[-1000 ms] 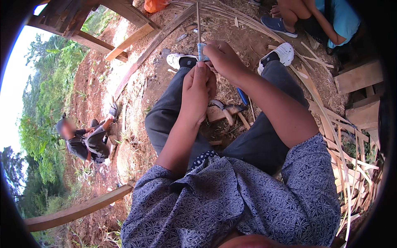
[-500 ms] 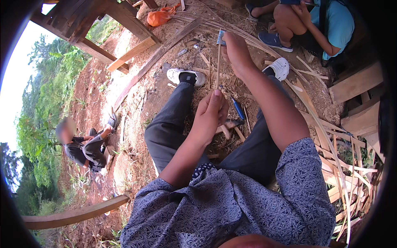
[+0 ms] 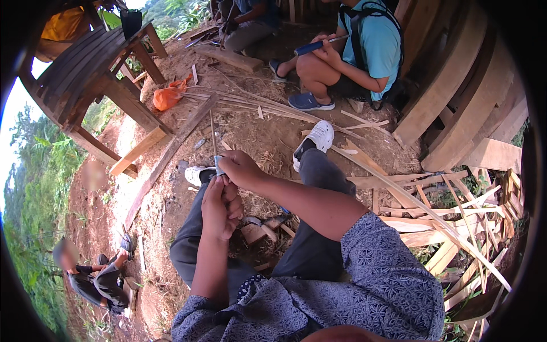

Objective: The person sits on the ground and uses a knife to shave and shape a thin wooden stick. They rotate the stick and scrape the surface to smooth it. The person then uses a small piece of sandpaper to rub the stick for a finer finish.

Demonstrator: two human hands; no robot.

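Brown, litter-strewn earth (image 3: 256,134) fills the ground under my remote view. Nearest me, the left hand (image 3: 216,208) is curled closed, hiding the lower end of a thin, straight, pale-brown wooden stick (image 3: 213,131). Just beyond, the right hand (image 3: 242,169) pinches a small pale-blue sheet (image 3: 219,165) against the stick; whether it wraps fully round, I cannot tell behind the fingers. Slender and plain, the stick runs out past both hands, pointing away. Farther off I see a crumpled bright-orange bag (image 3: 168,98) and, to its right, a person in a turquoise shirt (image 3: 370,48), head cut off by the upper edge.
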